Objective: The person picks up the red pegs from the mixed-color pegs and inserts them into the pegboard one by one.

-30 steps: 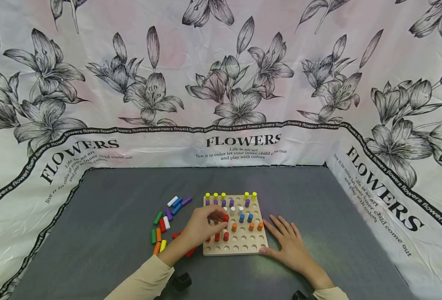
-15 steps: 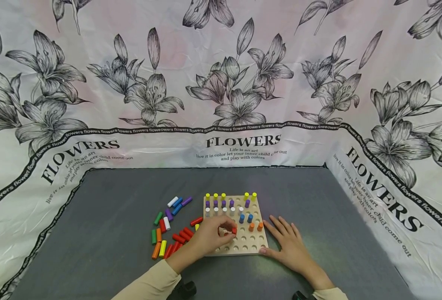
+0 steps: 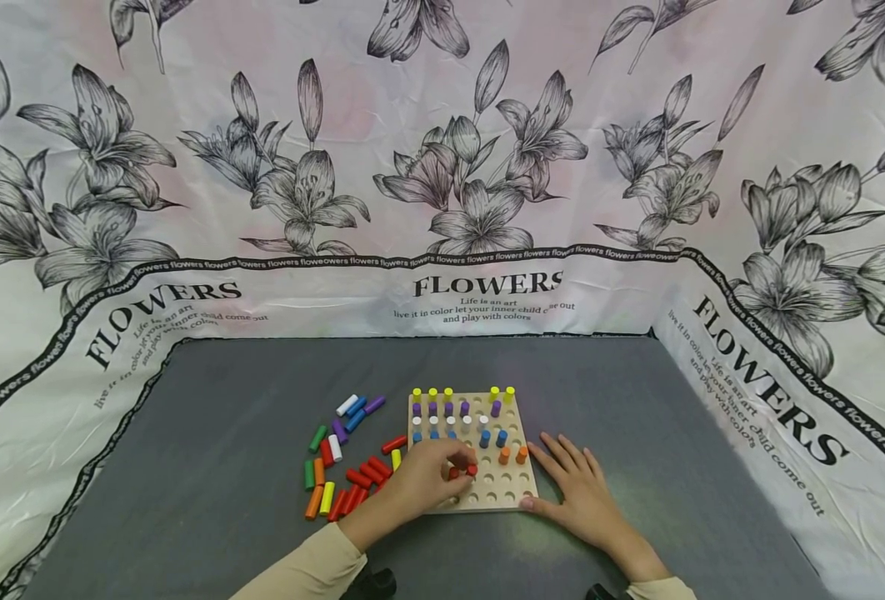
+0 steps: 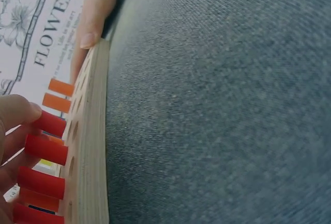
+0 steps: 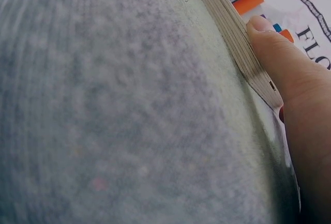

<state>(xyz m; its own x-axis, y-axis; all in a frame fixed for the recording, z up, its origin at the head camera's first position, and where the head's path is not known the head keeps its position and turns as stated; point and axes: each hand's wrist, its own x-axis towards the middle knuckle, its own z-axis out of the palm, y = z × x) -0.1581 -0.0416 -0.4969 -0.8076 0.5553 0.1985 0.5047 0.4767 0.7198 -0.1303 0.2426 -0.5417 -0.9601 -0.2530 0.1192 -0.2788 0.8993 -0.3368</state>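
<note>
A wooden pegboard (image 3: 498, 497) carries rows of coloured pegs: yellow, purple, white, blue, orange and red, from far to near. My left hand (image 3: 422, 477) pinches a red peg (image 3: 472, 470) between thumb and fingers, at a hole in the red row. In the left wrist view this red peg (image 4: 51, 123) stands beside several other red pegs, its lower end at the board. My right hand (image 3: 585, 496) lies with fingers spread at the board's right edge, its thumb (image 5: 266, 35) resting on the near corner. Part of the board's left side is hidden behind my left hand.
Left of the board, several loose pegs lie on the grey tabletop (image 3: 247, 467), among them red pegs (image 3: 358, 477), green pegs (image 3: 309, 475) and a white peg (image 3: 335, 447). A flower-print cloth (image 3: 480, 312) stands behind and at both sides of the table.
My left hand has moved right and nearer along the board with the red peg, down to the red row. The right hand has stayed at the board's edge.
</note>
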